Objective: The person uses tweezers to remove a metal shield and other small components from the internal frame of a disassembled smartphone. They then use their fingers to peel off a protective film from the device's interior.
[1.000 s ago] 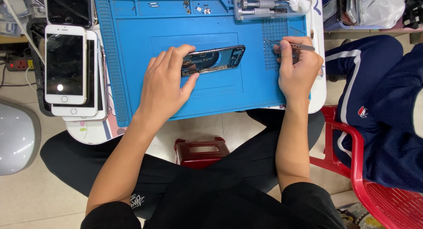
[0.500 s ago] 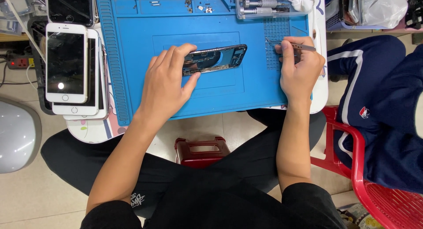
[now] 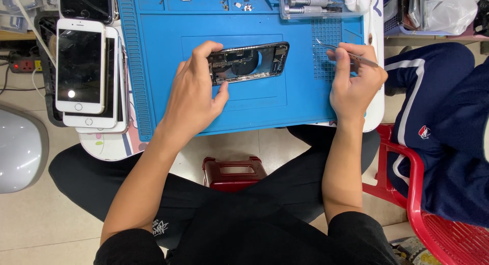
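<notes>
The left hand (image 3: 191,91) grips the left end of an opened phone (image 3: 248,62), thumb below its lower edge and fingers curled over the upper edge. The phone lies flat near the middle of a blue mat (image 3: 153,66), its inner parts facing up and its long side tilted slightly. The right hand (image 3: 352,81) is closed around thin metal tweezers (image 3: 346,53), pinched between thumb and fingers; their tip points left over the mat's gridded patch, just right of the phone and apart from it. A clear tool case (image 3: 316,2) sits at the mat's top edge. Left of the mat is a stack of phones (image 3: 84,71), a white 1 on top. A red stool (image 3: 232,173) stands between the person's knees. Another person in a navy tracksuit (image 3: 448,132) sits on a red chair (image 3: 433,214) at the right.
</notes>
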